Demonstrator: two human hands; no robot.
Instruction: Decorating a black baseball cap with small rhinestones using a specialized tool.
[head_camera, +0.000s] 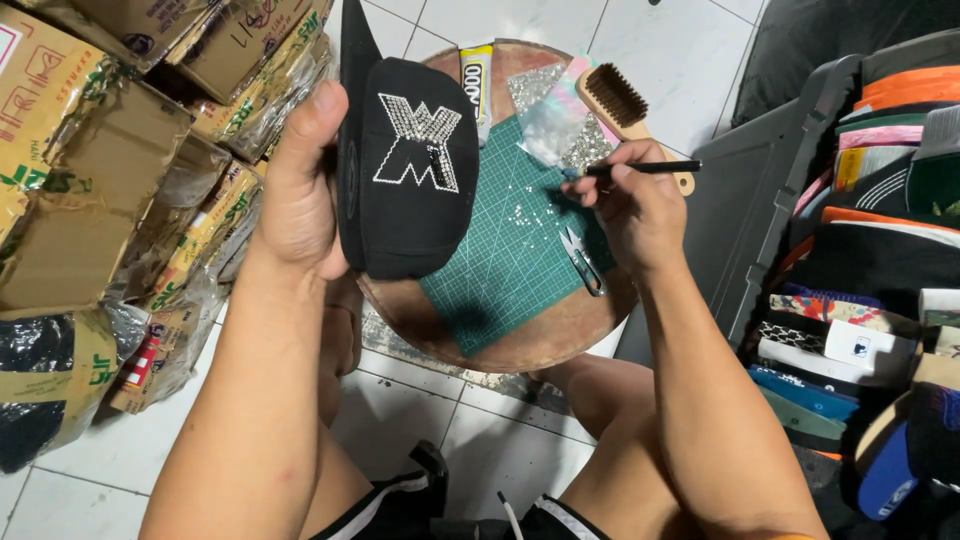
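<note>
1. Head view, left side: the left hand grips a black cap by its side, thumb up along the crown edge and fingers hidden behind it, holding it upright above the left rim of a round wooden stool top. The front panel faces the camera and carries a letter shape made of small rhinestones.
2. Head view, right side: the right hand pinches a thin black stick tool like a pen, its tip down at the green cutting mat, where loose stones lie scattered. Whether a stone sits on the tip is too small to tell.
3. Around the mat: small thread snips just beside the right hand, a wooden brush, a clear bag of stones and a glue tube at the far edge.
4. Handling: the cap looks light, with a stiff front and softer sides. The side or brim seems the place to grasp, since pressing the stone-set front could knock stones loose.
5. Surroundings: wrapped cartons on the left, a bin of stacked caps on the right.
</note>
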